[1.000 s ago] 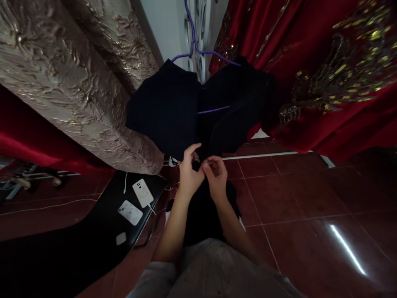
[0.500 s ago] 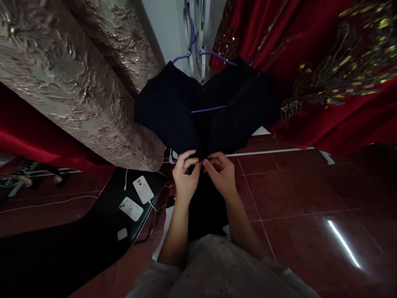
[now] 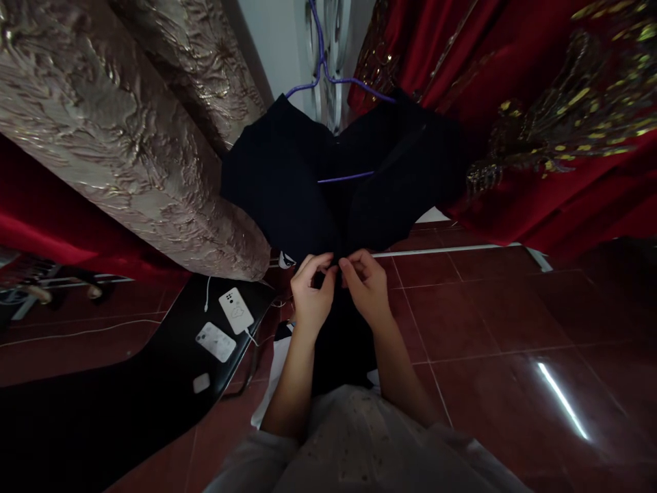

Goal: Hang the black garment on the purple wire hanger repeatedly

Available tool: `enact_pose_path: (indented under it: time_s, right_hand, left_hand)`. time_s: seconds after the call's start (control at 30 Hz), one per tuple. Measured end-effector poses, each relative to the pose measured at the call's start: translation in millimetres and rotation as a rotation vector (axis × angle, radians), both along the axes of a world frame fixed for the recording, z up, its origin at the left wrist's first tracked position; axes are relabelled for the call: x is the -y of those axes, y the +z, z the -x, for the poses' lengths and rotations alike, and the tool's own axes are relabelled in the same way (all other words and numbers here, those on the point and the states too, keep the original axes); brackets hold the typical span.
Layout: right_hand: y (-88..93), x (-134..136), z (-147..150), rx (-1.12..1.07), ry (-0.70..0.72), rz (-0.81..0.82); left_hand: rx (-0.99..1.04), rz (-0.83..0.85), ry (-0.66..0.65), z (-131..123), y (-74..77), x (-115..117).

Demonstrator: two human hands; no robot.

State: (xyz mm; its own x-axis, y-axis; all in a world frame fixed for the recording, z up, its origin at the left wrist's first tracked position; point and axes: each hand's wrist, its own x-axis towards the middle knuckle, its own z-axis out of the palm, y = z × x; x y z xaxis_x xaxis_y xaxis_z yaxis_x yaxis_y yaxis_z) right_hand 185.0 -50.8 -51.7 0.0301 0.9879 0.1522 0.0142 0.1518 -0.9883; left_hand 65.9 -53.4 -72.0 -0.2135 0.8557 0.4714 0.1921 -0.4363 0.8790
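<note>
A dark navy garment (image 3: 282, 164) hangs by its shoulders on a purple wire hanger (image 3: 321, 65), its front edges coming together low in the middle. My left hand (image 3: 312, 291) pinches the left front edge of the garment between thumb and fingertips. Close beside it, my right hand (image 3: 367, 284) pinches the other edge, thumb against forefinger. The fingertips of both hands nearly meet. Whatever small part lies between them is too dark to make out.
Textured beige fabric (image 3: 154, 150) hangs at the left, red fabric with gold sequins (image 3: 513, 198) at the right. A black bench (image 3: 169, 356) at lower left bears two phones (image 3: 236, 310) (image 3: 215, 342) and a small white case (image 3: 201, 383). Red tiles (image 3: 493, 390) cover the floor.
My left hand has shifted slightly right and down, its fingers closer to my right hand. My right hand's thumb and forefinger have drawn together at the garment's edge.
</note>
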Motion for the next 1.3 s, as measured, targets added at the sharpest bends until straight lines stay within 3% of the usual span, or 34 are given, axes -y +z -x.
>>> enact_pose_path:
  time_s: [0.17,0.27,0.37,0.5,0.57,0.63,0.67,0.73,0.8,0.9,1.0,1.07,1.17,1.23,1.3]
  right_hand:
    - [10.3,-3,8,-0.130,0.182,0.131]
    - [28.4,-23,16,-0.215,0.220,0.188]
    - [66.5,-58,21,-0.254,0.174,0.085]
    - [130.1,-98,20,-0.262,0.047,-0.212]
    - [148.8,-106,18,-0.245,0.036,-0.286]
    - [153.4,-106,15,-0.207,0.057,-0.305]
    - [151.7,-105,14,-0.191,0.072,-0.302]
    - [145.1,-101,11,-0.170,0.105,-0.280]
    - [140.7,-99,10,-0.154,0.138,-0.265]
    - [144.9,-96,9,-0.139,0.170,-0.317]
    - [148.7,-97,7,-0.096,0.117,-0.388]
    - [139.2,-100,5,-0.020,0.036,-0.387]
    - [103.5,-106,4,0.168,-0.060,-0.344]
    - [75.5,-107,6,0.297,-0.082,-0.299]
    - [54.9,-103,12,0.369,-0.082,-0.263]
  left_hand:
    - [0.114,0.012,0.091,0,-3.0,-3]
    - [0.180,-0.012,0.099,1,-7.7,-10]
    - [0.178,-0.012,0.088,0,-15.9,-21]
    - [0.099,0.027,0.080,-2,-37.0,-36]
    - [0.044,0.052,0.055,-2,-46.1,-44]
    - [-0.003,0.058,0.001,0,-45.2,-50]
    - [-0.022,0.045,-0.037,2,-38.6,-53]
    - [-0.055,-0.040,-0.104,9,-10.8,-60]
    - [-0.092,-0.199,-0.111,18,33.3,-70]
    - [-0.199,-0.494,-0.009,30,105.9,-91]
    - [-0.429,-0.486,-0.094,34,151.3,-106]
    - [-0.492,-0.429,-0.150,32,162.2,-104]
    - [-0.466,-0.410,-0.126,33,166.4,-89]
    - [-0.486,-0.478,0.011,46,168.6,-88]
    - [-0.512,-0.571,0.217,73,167.3,-105]
